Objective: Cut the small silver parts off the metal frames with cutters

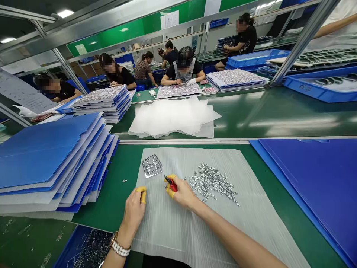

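Note:
My right hand (181, 191), with yellow finger covers, is closed around red-handled nippers (173, 185), their dark jaws pointing up and left. To its left, my left hand (134, 206) has its fingers curled in; whether anything is pinched in them is hidden. It also wears yellow covers. Just beyond the nippers, a small stack of shiny metallic frames (152, 166) with little parts inside lies on a white foam sheet (223, 230). A spread pile of small silvery parts (210, 181) lies right of my right hand. A few bits (124, 181) rest on the green tabletop.
Blue boards with white sheets (50, 149) are piled at left, and blue boards (320, 178) lie at right. A blue bin (83, 247) of metallic scraps sits below the table edge. White foam sheets (173, 117) lie beyond the rail. Several people work opposite.

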A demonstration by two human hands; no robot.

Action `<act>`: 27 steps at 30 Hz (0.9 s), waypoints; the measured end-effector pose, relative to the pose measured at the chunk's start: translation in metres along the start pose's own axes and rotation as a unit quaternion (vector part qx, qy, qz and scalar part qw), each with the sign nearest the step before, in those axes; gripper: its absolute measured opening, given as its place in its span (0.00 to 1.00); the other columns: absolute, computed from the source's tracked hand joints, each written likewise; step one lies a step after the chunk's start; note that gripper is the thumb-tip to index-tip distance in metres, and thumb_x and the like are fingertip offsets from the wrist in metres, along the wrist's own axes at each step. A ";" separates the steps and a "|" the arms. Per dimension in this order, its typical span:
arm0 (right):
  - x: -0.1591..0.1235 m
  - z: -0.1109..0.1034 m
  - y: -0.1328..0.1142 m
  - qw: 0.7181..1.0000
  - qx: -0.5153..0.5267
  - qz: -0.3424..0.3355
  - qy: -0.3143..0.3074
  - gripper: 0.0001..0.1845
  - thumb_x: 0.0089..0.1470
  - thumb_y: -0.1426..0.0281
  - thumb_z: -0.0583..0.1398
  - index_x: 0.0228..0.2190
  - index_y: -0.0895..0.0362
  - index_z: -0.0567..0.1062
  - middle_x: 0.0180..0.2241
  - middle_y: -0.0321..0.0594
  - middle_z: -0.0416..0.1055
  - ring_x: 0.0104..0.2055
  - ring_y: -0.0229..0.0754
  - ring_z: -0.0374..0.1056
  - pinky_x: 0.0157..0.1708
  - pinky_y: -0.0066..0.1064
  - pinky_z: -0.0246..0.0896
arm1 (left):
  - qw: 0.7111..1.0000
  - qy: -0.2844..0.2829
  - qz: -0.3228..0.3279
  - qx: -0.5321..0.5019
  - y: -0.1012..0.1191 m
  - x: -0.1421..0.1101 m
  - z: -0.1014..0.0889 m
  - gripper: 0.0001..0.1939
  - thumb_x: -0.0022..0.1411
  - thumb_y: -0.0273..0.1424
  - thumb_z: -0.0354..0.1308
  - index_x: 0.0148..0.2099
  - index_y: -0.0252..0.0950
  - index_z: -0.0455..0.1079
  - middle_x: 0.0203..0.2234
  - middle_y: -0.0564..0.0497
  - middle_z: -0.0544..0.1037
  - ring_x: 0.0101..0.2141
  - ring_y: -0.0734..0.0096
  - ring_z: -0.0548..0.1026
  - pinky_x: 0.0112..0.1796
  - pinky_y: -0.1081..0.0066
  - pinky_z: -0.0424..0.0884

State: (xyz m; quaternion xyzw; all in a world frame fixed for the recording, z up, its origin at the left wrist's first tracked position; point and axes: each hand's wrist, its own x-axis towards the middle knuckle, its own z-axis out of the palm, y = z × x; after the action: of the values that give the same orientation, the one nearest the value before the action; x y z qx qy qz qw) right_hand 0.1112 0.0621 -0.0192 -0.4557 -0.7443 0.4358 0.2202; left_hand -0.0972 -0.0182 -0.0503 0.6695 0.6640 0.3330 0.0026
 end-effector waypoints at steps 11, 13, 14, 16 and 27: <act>-0.010 0.007 0.002 0.970 0.241 -0.004 0.042 0.15 0.46 0.69 0.58 0.39 0.55 0.69 0.27 0.33 0.65 0.28 0.35 0.61 0.28 0.28 0.58 | 0.979 0.001 -0.116 -0.170 0.050 0.012 0.002 0.10 0.63 0.32 0.49 0.42 0.37 0.69 0.35 0.45 0.80 0.37 0.61 0.78 0.36 0.65 0.72; -0.011 0.006 0.000 0.967 0.253 -0.005 0.040 0.15 0.45 0.69 0.58 0.39 0.54 0.69 0.27 0.33 0.65 0.28 0.36 0.61 0.28 0.27 0.58 | 0.969 -0.001 -0.140 -0.204 0.054 0.014 0.005 0.09 0.61 0.33 0.51 0.41 0.37 0.70 0.34 0.46 0.79 0.34 0.63 0.77 0.36 0.65 0.71; -0.012 0.006 -0.001 0.964 0.263 -0.004 0.038 0.15 0.45 0.69 0.58 0.39 0.54 0.69 0.27 0.32 0.65 0.28 0.35 0.61 0.28 0.27 0.58 | 0.967 0.002 -0.141 -0.212 0.054 0.015 0.006 0.09 0.60 0.33 0.52 0.40 0.37 0.71 0.33 0.46 0.79 0.33 0.64 0.76 0.35 0.66 0.71; -0.013 0.005 -0.002 0.957 0.289 -0.002 0.035 0.15 0.45 0.69 0.59 0.38 0.55 0.68 0.27 0.32 0.64 0.28 0.35 0.60 0.28 0.27 0.57 | 0.968 0.002 -0.125 -0.217 0.053 0.017 0.009 0.10 0.59 0.34 0.54 0.38 0.37 0.73 0.33 0.46 0.77 0.32 0.65 0.75 0.32 0.68 0.70; -0.018 0.014 0.003 0.941 0.329 0.011 0.076 0.15 0.44 0.70 0.58 0.38 0.55 0.68 0.27 0.32 0.63 0.30 0.37 0.61 0.32 0.30 0.58 | 0.789 -0.003 -0.331 -0.517 0.071 0.019 0.023 0.17 0.54 0.40 0.59 0.42 0.33 0.70 0.33 0.42 0.80 0.32 0.63 0.77 0.29 0.68 0.69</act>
State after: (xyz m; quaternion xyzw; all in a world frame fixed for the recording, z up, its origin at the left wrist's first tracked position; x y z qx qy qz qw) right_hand 0.1108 0.0407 -0.0277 -0.3979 -0.5354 0.6227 0.4089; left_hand -0.0256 0.0004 -0.0283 0.3088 0.5732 0.6032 0.4608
